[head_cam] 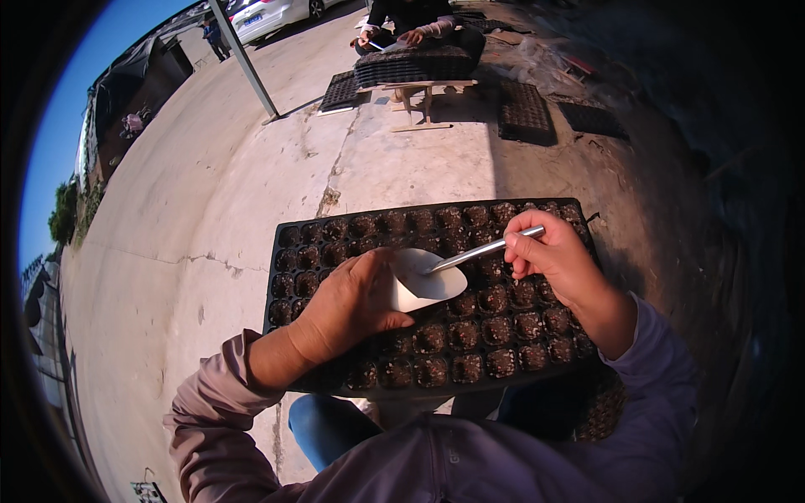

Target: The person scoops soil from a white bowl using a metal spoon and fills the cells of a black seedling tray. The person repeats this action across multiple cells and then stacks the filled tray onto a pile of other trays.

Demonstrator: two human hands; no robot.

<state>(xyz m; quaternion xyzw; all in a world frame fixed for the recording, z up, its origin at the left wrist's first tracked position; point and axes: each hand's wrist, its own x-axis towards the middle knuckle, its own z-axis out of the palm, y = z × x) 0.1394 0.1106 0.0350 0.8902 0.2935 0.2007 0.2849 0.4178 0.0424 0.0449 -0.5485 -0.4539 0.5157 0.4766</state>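
A black plastic seedling tray [465, 336] lies before me, its cells filled with dark, speckled potting mix. Over its middle, my left hand [352, 295] grips a white scoop-shaped container [440, 286] with a slanted open mouth turned to the right. My right hand [544, 248] holds a slim silver metal rod [484, 249] between thumb and fingers. The rod's lower tip reaches into the mouth of the white container. What lies inside the container is too small to tell.
Across from me a person's hands [412, 38] work over stacked trays [415, 66] on a wooden stand [427, 107]. More trays [525, 113] lie on the concrete floor [207, 188]. A metal post [245, 60] rises at upper left; a white car [270, 17] stands beyond.
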